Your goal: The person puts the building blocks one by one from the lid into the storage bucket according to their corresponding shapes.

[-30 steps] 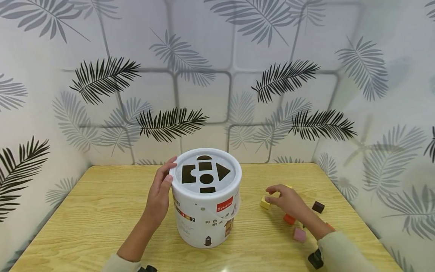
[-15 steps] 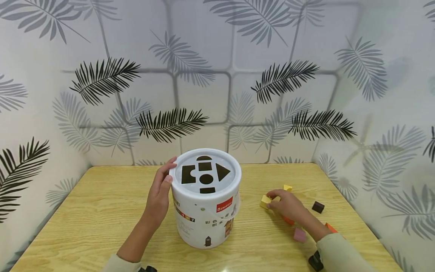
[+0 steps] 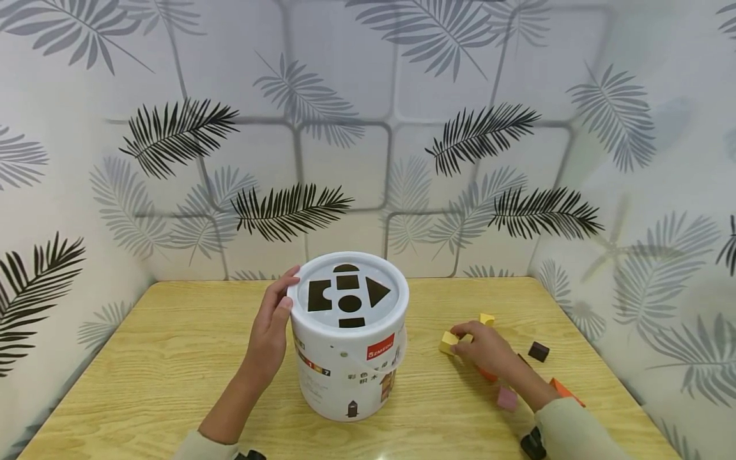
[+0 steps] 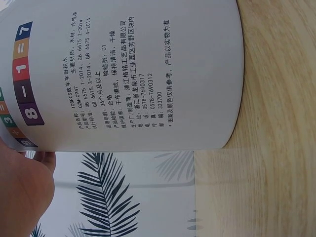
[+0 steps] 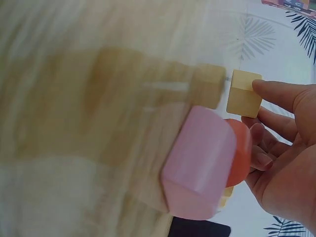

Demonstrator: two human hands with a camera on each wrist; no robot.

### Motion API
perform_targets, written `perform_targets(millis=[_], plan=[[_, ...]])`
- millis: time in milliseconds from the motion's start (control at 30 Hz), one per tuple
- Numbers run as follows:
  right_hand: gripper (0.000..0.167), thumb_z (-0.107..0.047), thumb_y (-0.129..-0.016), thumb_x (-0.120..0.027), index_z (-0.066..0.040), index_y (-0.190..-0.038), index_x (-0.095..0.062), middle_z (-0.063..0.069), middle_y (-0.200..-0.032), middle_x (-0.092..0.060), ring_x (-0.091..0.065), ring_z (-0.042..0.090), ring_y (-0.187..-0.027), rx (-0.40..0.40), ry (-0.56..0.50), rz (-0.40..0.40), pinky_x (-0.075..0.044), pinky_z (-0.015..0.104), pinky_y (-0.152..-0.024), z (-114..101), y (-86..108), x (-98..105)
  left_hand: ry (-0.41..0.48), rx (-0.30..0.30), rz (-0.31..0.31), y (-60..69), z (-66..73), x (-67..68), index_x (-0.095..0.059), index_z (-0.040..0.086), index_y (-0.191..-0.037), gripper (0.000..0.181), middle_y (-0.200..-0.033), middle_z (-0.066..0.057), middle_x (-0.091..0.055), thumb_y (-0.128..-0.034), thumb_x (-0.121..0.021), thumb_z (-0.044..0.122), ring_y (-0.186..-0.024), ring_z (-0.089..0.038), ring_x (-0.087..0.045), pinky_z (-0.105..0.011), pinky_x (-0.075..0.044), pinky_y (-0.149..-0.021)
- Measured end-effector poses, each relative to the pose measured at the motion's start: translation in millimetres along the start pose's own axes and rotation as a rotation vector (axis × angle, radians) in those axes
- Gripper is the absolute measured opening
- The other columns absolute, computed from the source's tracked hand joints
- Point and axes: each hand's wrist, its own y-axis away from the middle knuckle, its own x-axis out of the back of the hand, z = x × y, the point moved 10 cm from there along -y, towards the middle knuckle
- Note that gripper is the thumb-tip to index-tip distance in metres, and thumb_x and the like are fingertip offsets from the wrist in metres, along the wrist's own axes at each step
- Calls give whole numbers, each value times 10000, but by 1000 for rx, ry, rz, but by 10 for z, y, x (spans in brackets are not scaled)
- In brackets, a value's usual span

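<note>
A white bucket printed with letters and pictures stands upright on the table, its lid cut with shaped holes. My left hand holds the bucket's left side, thumb and fingers at the lid rim; the left wrist view shows the bucket's printed side close up. To the right, my right hand pinches a yellow block between thumb and fingertips. In the right wrist view, the yellow block appears just off the tabletop, its reflection beside it. Below that hand lie a pink block and a red-orange block.
Around the right forearm lie a dark block, an orange block and another yellow block. The wooden table meets a leaf-patterned wall at the back. A thin white handle hangs on the bucket's right side.
My right hand's thumb and fingers have come together on the yellow block, which has turned slightly. My left hand and the bucket have stayed put.
</note>
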Motion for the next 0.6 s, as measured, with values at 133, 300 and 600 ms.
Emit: perform_targets(millis=[133, 300, 600], plan=[[377, -170, -924, -725, -2, -1257, -668, 146, -1149, -671, -548, 162, -794, 10, -11, 10, -476, 301, -652, -78, 5, 61, -1, 0, -5, -2, 6, 1, -421, 38, -1411, 350, -1618, -61, -338, -1093, -299, 123, -1518, -255, -272, -126, -312, -1145], [388, -208, -934, -722, -29, -1273, -662, 120, -1146, -659, -515, 169, -787, 53, -49, 34, -459, 277, -611, -279, 14, 234, -3, -1, -5, -5, -5, 9, -424, 47, -1410, 349, -1617, -54, -341, -1094, -298, 120, -1515, -250, -278, -126, -315, -1143], [382, -219, -932, -729, -54, -1271, -667, 100, -1117, -646, -505, 170, -789, 134, -77, 108, -431, 252, -561, -725, 51, 616, -4, -2, -19, 3, -6, 0, -419, 59, -1422, 352, -1622, -39, -334, -1099, -304, 136, -1503, -180, -301, -130, -320, -1142]])
